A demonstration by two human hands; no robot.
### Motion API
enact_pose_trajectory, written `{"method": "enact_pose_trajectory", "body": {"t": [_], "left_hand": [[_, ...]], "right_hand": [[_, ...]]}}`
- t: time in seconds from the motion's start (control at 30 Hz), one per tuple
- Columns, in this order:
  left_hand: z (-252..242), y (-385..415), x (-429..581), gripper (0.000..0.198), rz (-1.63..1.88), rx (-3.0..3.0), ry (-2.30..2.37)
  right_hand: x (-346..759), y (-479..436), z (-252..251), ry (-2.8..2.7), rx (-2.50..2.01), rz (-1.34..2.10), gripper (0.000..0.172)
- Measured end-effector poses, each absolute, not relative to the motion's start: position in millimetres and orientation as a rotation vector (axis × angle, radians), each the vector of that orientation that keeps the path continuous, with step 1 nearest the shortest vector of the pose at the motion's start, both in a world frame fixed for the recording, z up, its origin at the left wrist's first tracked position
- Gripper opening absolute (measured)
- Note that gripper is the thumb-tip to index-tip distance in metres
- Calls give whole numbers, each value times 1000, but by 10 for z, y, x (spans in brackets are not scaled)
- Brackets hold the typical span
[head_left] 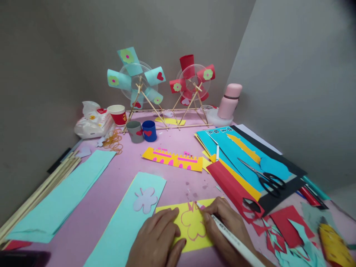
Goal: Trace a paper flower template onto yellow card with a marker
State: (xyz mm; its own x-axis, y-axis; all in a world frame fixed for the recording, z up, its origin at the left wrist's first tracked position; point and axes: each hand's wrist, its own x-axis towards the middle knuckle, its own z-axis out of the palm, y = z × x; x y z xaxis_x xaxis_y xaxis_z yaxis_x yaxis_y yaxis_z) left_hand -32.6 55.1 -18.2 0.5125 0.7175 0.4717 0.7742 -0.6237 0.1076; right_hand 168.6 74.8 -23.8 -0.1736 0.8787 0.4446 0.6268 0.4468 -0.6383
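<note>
My right hand (pixel 226 220) grips a white marker pen (pixel 236 243), its tip at the top of a pink butterfly outline (pixel 194 237) on a yellow sheet of paper (pixel 201 244). Flat on the left part of that sheet lies my left hand (pixel 158 235), fingers stretched out and holding nothing. Just beyond it, a pale lilac butterfly cutout (pixel 145 200) rests on a long light-blue paper strip (pixel 116 228). Farther back is a yellow-orange paper strip (pixel 174 158) with pink arches and a notched top edge.
Two paper-and-stick wheels, one light blue (pixel 141 79) and one red (pixel 194 78), stand at the back. Black scissors (pixel 268 180) lie on blue sheets (pixel 222 148) at right, near paper scraps (pixel 289 248). A pink bottle (pixel 230 102) and paper cup (pixel 117 114) stand behind.
</note>
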Motion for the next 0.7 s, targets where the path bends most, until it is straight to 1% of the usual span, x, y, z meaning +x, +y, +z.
{"method": "enact_pose_trajectory", "body": {"t": [0.1,0.5,0.7], "left_hand": [[-192,545,-338,10,-717,-2642,-1317],[-219,527,-339,11,-716,-2646,-1321],[-202,527,-328,10,-730,-2644,-1308]], "right_hand": [[1717,745,-267,-1888,-1294,449,14],[1709,770,-247,-1997,-1261,378,14],[1660,787,-190,-1942,-1190,315,17]]}}
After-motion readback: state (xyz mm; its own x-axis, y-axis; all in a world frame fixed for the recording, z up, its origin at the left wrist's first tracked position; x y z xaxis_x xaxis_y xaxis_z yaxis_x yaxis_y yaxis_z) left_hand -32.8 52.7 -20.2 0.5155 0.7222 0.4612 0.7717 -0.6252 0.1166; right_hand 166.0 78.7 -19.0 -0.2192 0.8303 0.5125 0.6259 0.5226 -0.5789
